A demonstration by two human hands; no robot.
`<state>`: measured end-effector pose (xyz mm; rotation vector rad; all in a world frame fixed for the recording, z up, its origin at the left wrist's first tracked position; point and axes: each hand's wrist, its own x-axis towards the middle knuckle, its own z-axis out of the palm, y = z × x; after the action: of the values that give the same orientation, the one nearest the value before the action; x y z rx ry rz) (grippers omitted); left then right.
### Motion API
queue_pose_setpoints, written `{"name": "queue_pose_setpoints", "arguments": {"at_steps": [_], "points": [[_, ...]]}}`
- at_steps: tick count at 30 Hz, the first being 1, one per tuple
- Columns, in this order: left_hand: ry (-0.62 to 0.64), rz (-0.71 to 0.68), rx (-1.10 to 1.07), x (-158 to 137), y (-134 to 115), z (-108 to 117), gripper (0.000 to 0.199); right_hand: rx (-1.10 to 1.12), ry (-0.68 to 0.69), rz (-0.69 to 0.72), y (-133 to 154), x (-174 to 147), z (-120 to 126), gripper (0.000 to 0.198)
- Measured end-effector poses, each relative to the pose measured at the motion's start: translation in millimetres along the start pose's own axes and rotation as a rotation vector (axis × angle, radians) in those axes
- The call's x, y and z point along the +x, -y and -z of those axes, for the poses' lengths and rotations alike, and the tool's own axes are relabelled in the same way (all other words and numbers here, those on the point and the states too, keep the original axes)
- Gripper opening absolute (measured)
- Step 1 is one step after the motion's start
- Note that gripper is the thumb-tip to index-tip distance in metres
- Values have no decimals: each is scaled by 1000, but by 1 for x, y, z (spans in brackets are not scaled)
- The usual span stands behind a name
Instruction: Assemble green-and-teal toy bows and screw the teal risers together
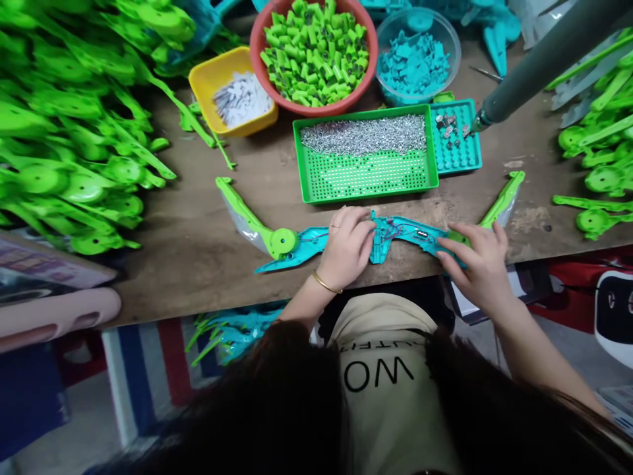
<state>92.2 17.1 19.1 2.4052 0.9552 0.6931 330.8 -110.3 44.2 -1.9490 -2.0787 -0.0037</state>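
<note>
A toy bow lies across the front of the table, with a turquoise body (410,232) whose inside, thin wires and a small silvery part show. Green arms with clear plastic pieces, the left arm (254,221) and the right arm (502,201), angle up from its ends. My left hand (349,244), wearing a bracelet, is closed over the body just left of its middle, fingers together. At the right end my right hand (477,264) has its fingers spread, the tips touching the body near the green joint. Part of the body is hidden beneath both hands.
Behind the bow stand a green basket (366,194) of small screws and a turquoise tray (457,161) of metal bits. Farther back are a yellow box (208,86), a red bowl (262,39) and a clear bowl (452,49). A grey powered driver (544,72) slants in; green parts (74,152) pile up left.
</note>
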Motion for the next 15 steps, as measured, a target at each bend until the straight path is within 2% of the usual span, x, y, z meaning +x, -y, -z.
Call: {"name": "queue_pose_setpoints", "arguments": {"at_steps": [4,8,15], "points": [[27,-45,29,-16,-3,-7,19,11,32,109,16,20,-18,23],[83,-61,97,-21,-11,-18,26,-37,83,181,20,31,-32,30],[92,-57,125,-16,-13,-25,30,-147,114,237,22,39,-31,31]]}}
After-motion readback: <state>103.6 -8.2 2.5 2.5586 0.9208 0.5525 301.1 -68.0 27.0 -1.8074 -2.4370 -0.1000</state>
